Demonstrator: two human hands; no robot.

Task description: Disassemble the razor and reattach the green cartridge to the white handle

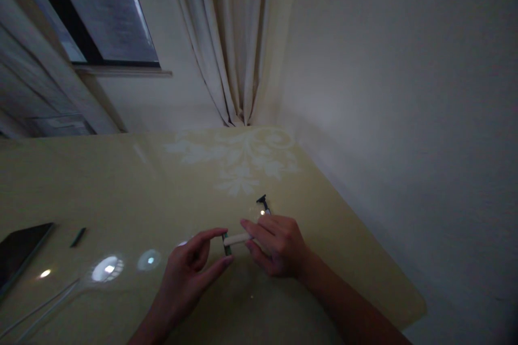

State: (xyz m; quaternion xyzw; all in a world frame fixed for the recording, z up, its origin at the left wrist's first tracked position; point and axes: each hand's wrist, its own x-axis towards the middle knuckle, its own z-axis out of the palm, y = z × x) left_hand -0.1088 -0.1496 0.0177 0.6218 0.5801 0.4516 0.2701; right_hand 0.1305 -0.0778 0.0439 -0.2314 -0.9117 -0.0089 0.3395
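Observation:
Both my hands meet over a glossy yellow table (121,172). My right hand (279,245) is closed round the pale handle of a small razor-like tool (234,239). My left hand (194,267) pinches the tool's dark head end between thumb and fingers. Just beyond my right hand lies a second small tool (263,204) with a black T-shaped head, partly hidden by my fingers.
A dark tablet or phone (20,250) lies at the left edge, with a small dark stick-like piece (78,237) beside it. White cables (40,307) run along the lower left. A curtain (234,38) and a window (101,11) are behind; a wall (404,118) stands right.

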